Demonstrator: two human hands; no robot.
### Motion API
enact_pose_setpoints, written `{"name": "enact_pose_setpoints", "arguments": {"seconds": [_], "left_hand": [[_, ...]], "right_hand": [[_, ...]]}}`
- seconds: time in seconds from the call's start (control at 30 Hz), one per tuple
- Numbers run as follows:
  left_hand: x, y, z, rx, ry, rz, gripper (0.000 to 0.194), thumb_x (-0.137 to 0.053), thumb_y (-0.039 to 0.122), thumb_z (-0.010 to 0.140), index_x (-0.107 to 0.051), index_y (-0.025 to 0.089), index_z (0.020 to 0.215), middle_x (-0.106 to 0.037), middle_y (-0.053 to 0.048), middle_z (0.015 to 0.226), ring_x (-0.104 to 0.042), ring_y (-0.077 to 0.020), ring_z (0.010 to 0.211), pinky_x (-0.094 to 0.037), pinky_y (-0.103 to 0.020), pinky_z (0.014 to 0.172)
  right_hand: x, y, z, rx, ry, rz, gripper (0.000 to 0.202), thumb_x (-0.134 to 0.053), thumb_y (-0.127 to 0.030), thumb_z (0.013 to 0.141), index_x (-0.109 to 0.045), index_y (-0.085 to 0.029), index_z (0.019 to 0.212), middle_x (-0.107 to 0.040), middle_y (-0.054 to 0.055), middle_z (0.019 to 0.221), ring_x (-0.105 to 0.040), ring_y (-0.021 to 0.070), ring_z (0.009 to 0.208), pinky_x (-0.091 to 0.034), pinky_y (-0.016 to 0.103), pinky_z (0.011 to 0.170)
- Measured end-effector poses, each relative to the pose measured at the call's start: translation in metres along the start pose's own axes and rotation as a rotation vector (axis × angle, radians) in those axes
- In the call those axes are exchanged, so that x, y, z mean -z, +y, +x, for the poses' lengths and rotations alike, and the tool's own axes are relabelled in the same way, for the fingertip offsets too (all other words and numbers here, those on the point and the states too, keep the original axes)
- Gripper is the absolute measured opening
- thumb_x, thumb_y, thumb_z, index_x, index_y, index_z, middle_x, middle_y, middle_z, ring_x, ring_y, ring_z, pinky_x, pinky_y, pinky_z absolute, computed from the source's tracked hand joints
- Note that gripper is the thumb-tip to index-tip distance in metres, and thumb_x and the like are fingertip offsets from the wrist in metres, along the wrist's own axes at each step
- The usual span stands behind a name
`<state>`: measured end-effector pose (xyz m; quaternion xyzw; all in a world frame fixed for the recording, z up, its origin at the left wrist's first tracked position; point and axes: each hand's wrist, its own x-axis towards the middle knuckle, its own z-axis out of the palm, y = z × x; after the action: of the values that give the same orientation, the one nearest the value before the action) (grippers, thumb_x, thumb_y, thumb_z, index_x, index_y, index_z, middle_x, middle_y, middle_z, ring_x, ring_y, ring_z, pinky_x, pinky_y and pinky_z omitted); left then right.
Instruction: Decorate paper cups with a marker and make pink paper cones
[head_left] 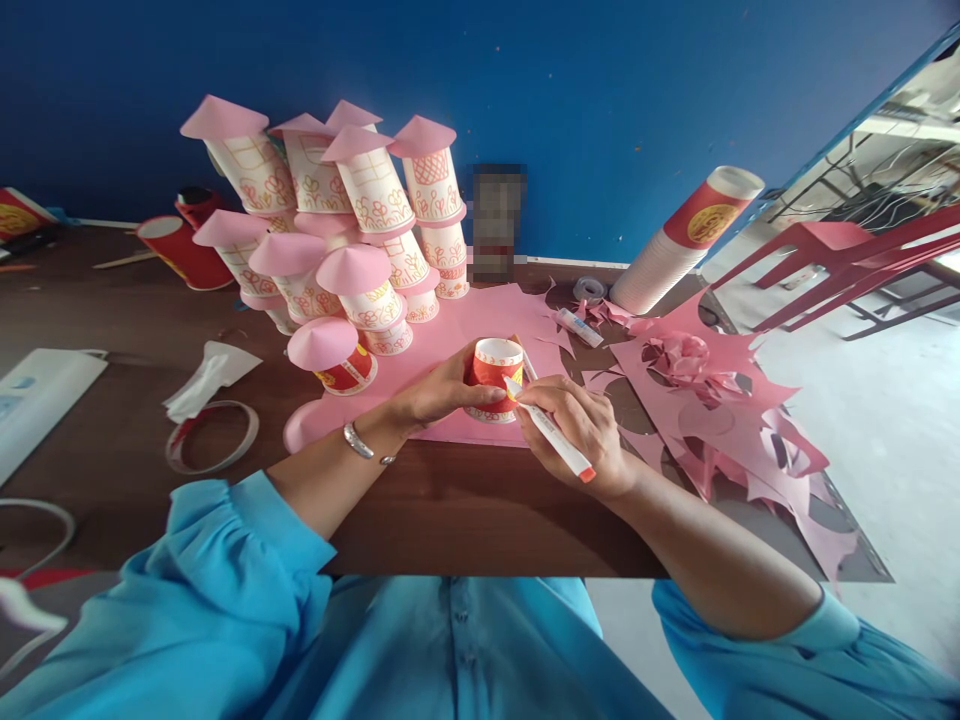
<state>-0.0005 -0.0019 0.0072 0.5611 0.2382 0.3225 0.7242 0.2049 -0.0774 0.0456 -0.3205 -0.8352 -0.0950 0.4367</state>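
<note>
Right now our left hand point(439, 390) clasps the red-and-white paper cup point(489, 374), thumb across its front, the other fingers mostly hidden. We hold the cup roughly upright, mouth up, over the front part of the pink sheet point(510, 310); we cannot tell whether its base touches. Our right hand's point(581, 430) fingers clamp a white marker point(553, 438), its long axis slanting: tip up-left at the cup's wall, orange end down-right.

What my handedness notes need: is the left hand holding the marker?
No: the right hand holds the marker, the left hand the cup.
</note>
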Motion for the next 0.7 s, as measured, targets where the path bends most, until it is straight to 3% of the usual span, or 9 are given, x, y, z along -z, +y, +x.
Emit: {"name": "enact_pose_setpoints", "arguments": {"seconds": [0.3, 0.7], "left_hand": [[-0.0011, 0.0020, -0.0001, 0.011, -0.001, -0.002, 0.073, -0.093, 0.042, 0.076, -0.061, 0.019, 0.138, -0.070, -0.013, 0.127, -0.065, -0.0285, 0.116, -0.052, -0.039, 0.098], [-0.0012, 0.0013, 0.0003, 0.001, -0.018, -0.009, 0.078, -0.091, 0.041, 0.078, -0.057, 0.021, 0.145, -0.067, -0.013, 0.133, -0.064, -0.0290, 0.120, -0.052, -0.041, 0.101]], "right_hand": [[-0.0014, 0.0011, -0.0010, 0.008, -0.008, 0.033, 0.020, -0.063, -0.010, 0.099, -0.061, -0.020, 0.115, -0.079, 0.005, 0.092, -0.079, 0.0185, 0.085, -0.060, 0.026, 0.069], [-0.0010, 0.0003, -0.0007, -0.009, -0.005, -0.002, 0.015, -0.062, -0.012, 0.099, -0.060, -0.021, 0.110, -0.079, 0.005, 0.090, -0.079, 0.0187, 0.083, -0.056, 0.025, 0.059]]}}
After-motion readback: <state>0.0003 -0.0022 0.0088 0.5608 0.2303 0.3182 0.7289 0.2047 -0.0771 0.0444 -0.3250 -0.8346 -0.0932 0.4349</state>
